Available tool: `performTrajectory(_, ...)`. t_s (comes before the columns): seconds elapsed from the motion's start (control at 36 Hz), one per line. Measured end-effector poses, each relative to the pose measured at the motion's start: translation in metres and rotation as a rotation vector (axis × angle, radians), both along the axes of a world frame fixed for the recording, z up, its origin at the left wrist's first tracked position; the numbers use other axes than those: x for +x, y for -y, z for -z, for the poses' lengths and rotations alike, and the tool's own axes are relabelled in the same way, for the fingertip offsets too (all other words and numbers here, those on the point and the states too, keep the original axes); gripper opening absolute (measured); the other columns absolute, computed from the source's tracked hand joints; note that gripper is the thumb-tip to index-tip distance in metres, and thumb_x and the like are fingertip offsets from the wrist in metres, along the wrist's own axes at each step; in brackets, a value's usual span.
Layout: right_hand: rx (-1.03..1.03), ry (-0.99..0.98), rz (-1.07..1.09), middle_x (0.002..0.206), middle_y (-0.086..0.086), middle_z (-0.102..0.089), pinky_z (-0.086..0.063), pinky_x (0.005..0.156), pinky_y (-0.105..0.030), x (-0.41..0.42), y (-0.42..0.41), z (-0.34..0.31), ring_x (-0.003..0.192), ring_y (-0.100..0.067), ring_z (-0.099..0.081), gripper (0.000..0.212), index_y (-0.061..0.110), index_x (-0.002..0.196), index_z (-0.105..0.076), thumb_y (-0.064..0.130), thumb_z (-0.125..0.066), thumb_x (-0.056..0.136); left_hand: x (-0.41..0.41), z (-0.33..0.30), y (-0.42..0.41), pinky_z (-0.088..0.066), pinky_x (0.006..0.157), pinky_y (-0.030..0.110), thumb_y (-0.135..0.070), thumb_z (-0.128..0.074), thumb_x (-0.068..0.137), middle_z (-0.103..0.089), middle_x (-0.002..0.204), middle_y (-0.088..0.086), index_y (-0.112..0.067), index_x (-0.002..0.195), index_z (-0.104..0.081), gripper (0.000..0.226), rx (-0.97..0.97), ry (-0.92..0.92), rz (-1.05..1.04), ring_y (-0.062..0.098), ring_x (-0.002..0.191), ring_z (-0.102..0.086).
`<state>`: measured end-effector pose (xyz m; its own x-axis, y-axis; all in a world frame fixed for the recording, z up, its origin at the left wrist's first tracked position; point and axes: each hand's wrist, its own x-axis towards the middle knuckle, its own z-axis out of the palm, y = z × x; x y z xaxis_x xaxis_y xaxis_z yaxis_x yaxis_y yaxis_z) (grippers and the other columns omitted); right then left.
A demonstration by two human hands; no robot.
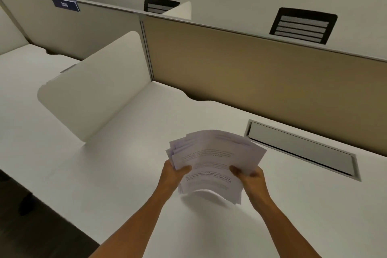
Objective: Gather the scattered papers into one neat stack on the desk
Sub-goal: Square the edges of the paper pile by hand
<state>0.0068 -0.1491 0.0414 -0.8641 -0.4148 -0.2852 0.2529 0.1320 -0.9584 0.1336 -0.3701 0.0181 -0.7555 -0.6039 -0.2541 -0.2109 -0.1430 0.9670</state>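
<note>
Both hands hold a bundle of papers [215, 163] above the white desk [117, 176], a little below and right of the middle of the view. The left hand [174, 175] grips the bundle's left edge, thumb lying across the top sheet, and the right hand [249, 176] grips the right edge the same way, thumb on top and the other fingers hidden underneath. The sheets are not squared up: their far corners fan out toward 11 o'clock, and the near edge droops and curls toward the desk (whether it touches the surface cannot be told, though a soft shadow lies under it). Printed lines of text run across the top sheet, too blurred to read. At 2 o'clock from the papers, a grey rectangular cable hatch [301, 148] is set flush in the desk. Past it, at 12 to 1 o'clock, stands a tan partition panel [251, 77]. At 10 o'clock, a white side divider [94, 90] stands on the desk, leaning out leftward in the wide lens. Over the partition at 1 o'clock shows a black chair back [302, 25], and far off at 11 o'clock a blue number plate [66, 4].
</note>
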Motion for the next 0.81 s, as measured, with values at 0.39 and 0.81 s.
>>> performTrajectory(0.39, -0.054, -0.08, 0.057, 0.094, 0.007, -0.079, -0.06, 0.06, -0.021, -0.011, -0.04, -0.004, 0.084, -0.014, -0.075, 0.03, 0.039, 0.099, -0.074, 0.021, -0.083, 0.076, -0.023, -0.011, -0.038, -0.058, 0.059, 0.018, -0.037, -0.084, 0.067, -0.077, 0.089, -0.018, -0.049, 0.089, -0.073, 0.027, -0.073, -0.021, 0.019, 0.003, 0.081, -0.073)
performTrajectory(0.81, -0.034, -0.061, -0.092, 0.104, 0.009, -0.076, -0.061, 0.068, -0.024, -0.016, -0.036, -0.004, 0.094, -0.01, -0.073, 0.04, 0.044, 0.106, -0.069, 0.038, -0.084, 0.07, -0.018, -0.008, -0.03, -0.06, 0.064, 0.02, -0.037, -0.085, 0.069, -0.077, 0.094, -0.016, -0.041, 0.095, -0.071, 0.029, -0.12, -0.001, 0.102, 0.006, 0.087, -0.073)
